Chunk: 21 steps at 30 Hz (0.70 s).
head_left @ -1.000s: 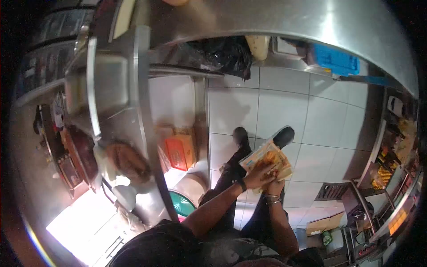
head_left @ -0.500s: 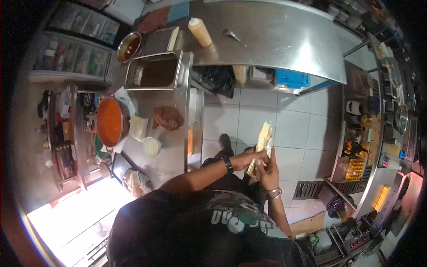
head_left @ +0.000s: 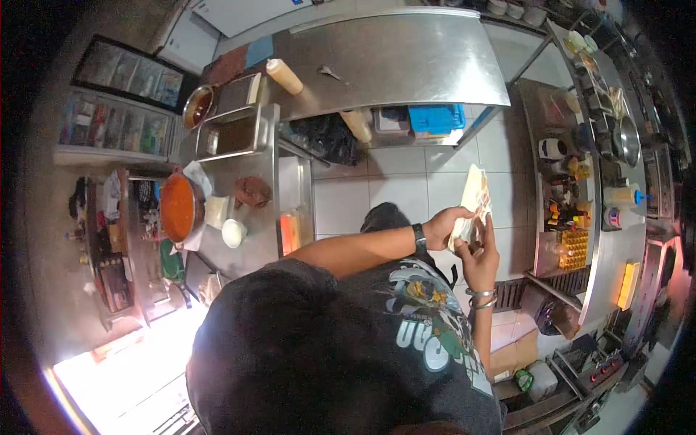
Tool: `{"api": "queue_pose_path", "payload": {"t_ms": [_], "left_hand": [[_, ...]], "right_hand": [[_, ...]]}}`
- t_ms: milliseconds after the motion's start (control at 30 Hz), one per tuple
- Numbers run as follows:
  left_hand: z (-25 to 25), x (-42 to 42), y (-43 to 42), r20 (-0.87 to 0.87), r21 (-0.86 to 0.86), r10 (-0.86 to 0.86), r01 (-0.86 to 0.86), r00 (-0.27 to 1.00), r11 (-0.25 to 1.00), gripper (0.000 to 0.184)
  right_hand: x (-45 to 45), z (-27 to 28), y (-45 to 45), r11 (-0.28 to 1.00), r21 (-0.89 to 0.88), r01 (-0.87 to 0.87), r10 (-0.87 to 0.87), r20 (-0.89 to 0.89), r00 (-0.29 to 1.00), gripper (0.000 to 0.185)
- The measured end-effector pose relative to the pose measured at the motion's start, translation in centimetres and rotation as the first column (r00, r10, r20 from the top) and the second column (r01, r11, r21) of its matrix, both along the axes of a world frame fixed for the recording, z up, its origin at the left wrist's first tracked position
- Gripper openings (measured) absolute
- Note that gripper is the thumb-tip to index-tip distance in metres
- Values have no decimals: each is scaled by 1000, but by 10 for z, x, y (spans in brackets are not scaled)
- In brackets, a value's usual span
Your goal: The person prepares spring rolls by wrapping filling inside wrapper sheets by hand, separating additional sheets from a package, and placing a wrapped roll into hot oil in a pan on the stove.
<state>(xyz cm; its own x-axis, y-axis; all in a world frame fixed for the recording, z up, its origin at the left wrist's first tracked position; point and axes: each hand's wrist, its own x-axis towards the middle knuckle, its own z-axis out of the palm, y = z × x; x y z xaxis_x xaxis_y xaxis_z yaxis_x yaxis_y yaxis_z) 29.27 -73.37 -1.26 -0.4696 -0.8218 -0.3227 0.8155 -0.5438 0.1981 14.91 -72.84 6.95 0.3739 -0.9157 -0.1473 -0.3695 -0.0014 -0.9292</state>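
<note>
1. Left hand point(head_left: 444, 228), black band point(head_left: 420, 238) at its wrist: grasping, with thumb and fingers closed on the left edge of a flat, pale yellow packet point(head_left: 475, 197).
2. Right hand point(head_left: 480, 265), 2 silver bangles point(head_left: 481, 298) at its wrist: grasping, fingers raised along the packet's lower right side. The packet's lower end lies between the 2 hands.
3. Packet: held aloft over the tiled floor point(head_left: 399, 194), tilted, its narrow end pointing away from the wearer; printing too blurred to read.
4. Far steel table point(head_left: 406, 61): bears a squeeze bottle point(head_left: 284, 76) and, to its right, a metal utensil point(head_left: 330, 73). Beneath are a black plastic bag point(head_left: 335, 139) and a blue container point(head_left: 437, 118).
5. Left counter point(head_left: 250, 262): bears a pot of orange-red contents point(head_left: 181, 208), a white bowl point(head_left: 233, 233), a brown object point(head_left: 252, 191) and a rectangular steel pan point(head_left: 229, 138).
6. Right side: a round metal bowl point(head_left: 629, 142) and a yellow block point(head_left: 628, 286).
</note>
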Motion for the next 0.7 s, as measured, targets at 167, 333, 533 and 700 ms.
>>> {"api": "queue_pose_path", "payload": {"t_ms": [167, 333, 533, 700], "left_hand": [[-7, -42, -49, -41, -8, -83, 83, 996, 997, 41], [-3, -66, -114, -81, -37, -185, 182, 979, 983, 44], [-3, -89, -221, -94, -50, -109, 105, 990, 993, 49], [-1, -108, -322, -226, -73, 51, -69, 973, 995, 55]], "right_hand": [[-43, -2, -35, 981, -180, 70, -97, -146, 985, 72], [-70, 10, -91, 975, -137, 173, -195, -165, 967, 59], [-101, 8, -201, 960, -280, 15, -73, -200, 977, 47], [-105, 21, -299, 884, -452, -117, -30, -304, 952, 49]]}}
